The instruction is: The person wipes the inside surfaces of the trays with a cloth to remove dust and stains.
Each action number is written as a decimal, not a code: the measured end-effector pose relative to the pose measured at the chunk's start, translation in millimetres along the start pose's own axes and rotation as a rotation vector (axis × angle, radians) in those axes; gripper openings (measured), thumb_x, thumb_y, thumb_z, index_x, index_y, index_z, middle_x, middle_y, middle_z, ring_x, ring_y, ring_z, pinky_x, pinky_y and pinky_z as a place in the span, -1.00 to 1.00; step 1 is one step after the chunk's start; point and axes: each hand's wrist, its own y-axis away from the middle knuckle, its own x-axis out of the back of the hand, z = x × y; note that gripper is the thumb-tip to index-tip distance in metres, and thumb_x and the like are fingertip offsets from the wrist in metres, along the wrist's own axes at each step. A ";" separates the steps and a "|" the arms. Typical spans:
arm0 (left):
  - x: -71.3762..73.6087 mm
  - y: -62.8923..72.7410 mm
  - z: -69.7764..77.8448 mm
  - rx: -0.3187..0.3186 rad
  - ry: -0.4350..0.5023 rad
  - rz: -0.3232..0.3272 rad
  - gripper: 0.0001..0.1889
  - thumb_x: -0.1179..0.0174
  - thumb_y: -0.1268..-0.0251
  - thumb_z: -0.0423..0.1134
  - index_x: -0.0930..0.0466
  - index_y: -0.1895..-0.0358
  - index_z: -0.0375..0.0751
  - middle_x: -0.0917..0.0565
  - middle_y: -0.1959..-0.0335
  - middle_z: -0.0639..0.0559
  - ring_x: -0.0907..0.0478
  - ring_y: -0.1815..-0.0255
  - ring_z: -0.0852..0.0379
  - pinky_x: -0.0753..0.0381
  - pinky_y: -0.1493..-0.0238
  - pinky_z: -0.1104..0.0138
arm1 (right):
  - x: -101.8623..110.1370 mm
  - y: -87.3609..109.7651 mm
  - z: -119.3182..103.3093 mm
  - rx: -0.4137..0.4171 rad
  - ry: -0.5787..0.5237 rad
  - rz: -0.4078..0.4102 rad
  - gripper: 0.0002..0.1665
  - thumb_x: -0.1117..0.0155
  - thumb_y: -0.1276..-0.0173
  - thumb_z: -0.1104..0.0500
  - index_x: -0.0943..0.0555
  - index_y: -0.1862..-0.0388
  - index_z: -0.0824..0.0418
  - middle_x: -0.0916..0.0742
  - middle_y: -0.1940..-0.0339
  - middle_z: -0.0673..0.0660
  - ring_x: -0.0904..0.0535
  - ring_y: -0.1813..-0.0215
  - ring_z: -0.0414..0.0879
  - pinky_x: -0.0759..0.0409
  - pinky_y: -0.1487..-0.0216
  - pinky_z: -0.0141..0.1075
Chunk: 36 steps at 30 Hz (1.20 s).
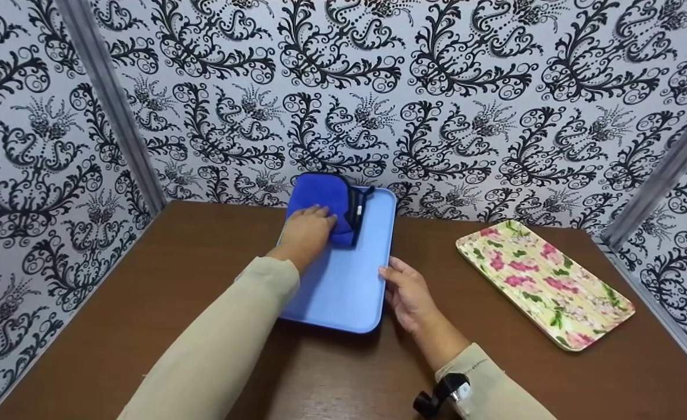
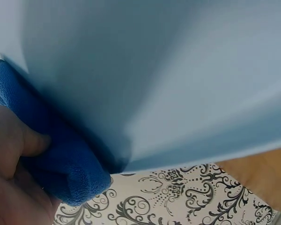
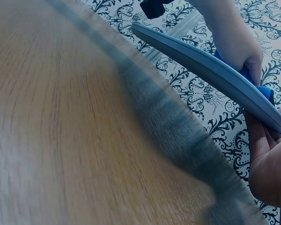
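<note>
A light blue tray (image 1: 343, 291) is held tilted above the table, its underside and edge showing in the right wrist view. My right hand (image 1: 409, 291) grips its right rim, thumb on the upper side and fingers beneath. On the tray's far part lies a folded blue cloth (image 1: 319, 192) with dark edging and a small white label. My left hand (image 1: 307, 233) holds the cloth against the tray surface, fingers spread over it in the head view. In the left wrist view the thumb (image 2: 35, 143) presses into the fuzzy cloth (image 2: 79, 173) near the tray's rim.
A second tray (image 1: 544, 286) with a pink floral pattern lies on the brown table (image 1: 203, 262) to the right. Patterned black-and-white walls (image 1: 343, 116) close in the back and both sides. A black camera mount (image 1: 442, 394) sits on the right wrist.
</note>
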 end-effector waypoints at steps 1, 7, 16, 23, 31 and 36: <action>-0.4 0.6 -2.2 0.007 0.004 0.006 -0.57 0.06 -0.55 -0.39 -0.62 -0.34 -0.14 -0.56 -0.45 -0.15 -0.41 -0.54 -0.17 -0.38 -0.54 -0.05 | -0.2 0.0 0.2 -0.001 -0.001 0.003 -0.42 -0.06 -0.51 0.37 -0.34 -0.46 0.53 -0.80 0.22 -0.03 -0.72 0.17 -0.21 -0.69 0.06 -0.30; -1.9 3.0 -14.0 0.093 0.040 -0.016 -0.54 0.11 -0.57 -0.39 -0.57 -0.39 -0.15 -0.53 -0.47 -0.18 -0.39 -0.55 -0.21 -0.38 -0.54 -0.08 | -1.9 1.1 1.5 -0.002 -0.009 0.000 -0.39 -0.08 -0.50 0.36 -0.31 -0.48 0.54 -0.80 0.22 -0.02 -0.73 0.17 -0.20 -0.70 0.08 -0.30; -3.9 -0.3 -16.0 0.272 0.187 -0.035 -0.47 0.05 -0.52 -0.37 -0.39 -0.52 -0.24 -0.41 -0.56 -0.18 -0.26 -0.64 -0.14 -0.26 -0.63 -0.02 | -0.2 1.2 2.7 0.001 -0.003 0.005 -0.42 -0.09 -0.52 0.34 -0.36 -0.47 0.50 -0.82 0.21 -0.03 -0.74 0.17 -0.19 -0.70 0.07 -0.29; -3.9 -4.8 -6.8 0.375 0.431 0.056 -0.46 0.10 -0.49 -0.32 -0.43 -0.49 -0.25 -0.50 -0.50 -0.19 -0.39 -0.56 -0.16 -0.32 -0.61 0.04 | 0.6 0.2 3.0 0.014 -0.011 -0.014 -0.43 -0.04 -0.53 0.36 -0.32 -0.46 0.52 -0.81 0.20 -0.04 -0.74 0.13 -0.21 -0.70 0.05 -0.30; -0.5 -11.3 8.1 0.464 0.657 0.114 -0.44 0.11 -0.48 -0.24 -0.43 -0.49 -0.24 -0.54 -0.46 -0.16 -0.45 -0.51 -0.14 -0.39 -0.56 0.06 | 0.2 -0.1 2.3 0.005 -0.001 -0.026 -0.42 -0.06 -0.52 0.35 -0.32 -0.47 0.52 -0.81 0.21 -0.04 -0.73 0.14 -0.20 -0.70 0.04 -0.30; 0.1 -14.8 22.2 0.460 0.705 0.147 -0.47 0.06 -0.49 -0.23 -0.47 -0.46 -0.24 -0.59 -0.41 -0.18 -0.51 -0.45 -0.15 -0.44 -0.52 0.06 | 0.2 0.4 2.5 0.004 0.000 -0.031 -0.41 -0.08 -0.50 0.35 -0.32 -0.47 0.53 -0.81 0.20 -0.03 -0.74 0.15 -0.20 -0.71 0.05 -0.30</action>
